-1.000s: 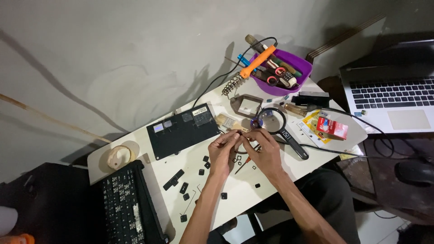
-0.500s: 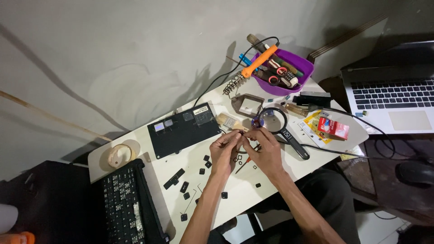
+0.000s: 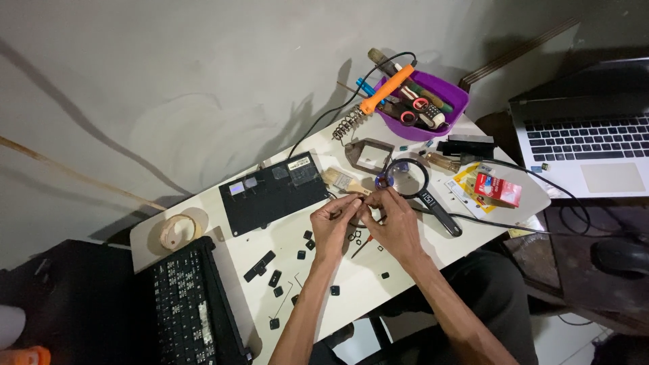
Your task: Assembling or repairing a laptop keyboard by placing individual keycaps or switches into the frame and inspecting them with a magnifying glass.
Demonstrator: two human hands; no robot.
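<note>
We look down from head height at a small white table [image 3: 203,223] crowded with repair gear. Both of our hands meet near its middle: the left hand [image 3: 334,226] and the right hand [image 3: 397,226] have their fingertips pinched together over one tiny part, too small for us to identify, held just above the table between them. Each grip is narrow, closed around that little piece; the two hands are touching or nearly touching at the fingertips, so neither is clearly nearer to it. Loose black keycaps [image 3: 274,278] are scattered on the table below and to the left of the hands. Just beyond the left hand lies a flat black panel [image 3: 274,192], with a paintbrush [image 3: 341,181] beside it. Just beyond the right hand lies a magnifying glass [image 3: 414,181], its handle running away to the right. Farther back sits a purple bowl [image 3: 454,101] full of tools, with an orange-handled soldering iron [image 3: 387,89] resting across it. A black keyboard [image 3: 182,304] sits at the lower left, a tape roll [image 3: 177,231] near it, and an open laptop [image 3: 588,149] stands off to the right.
</note>
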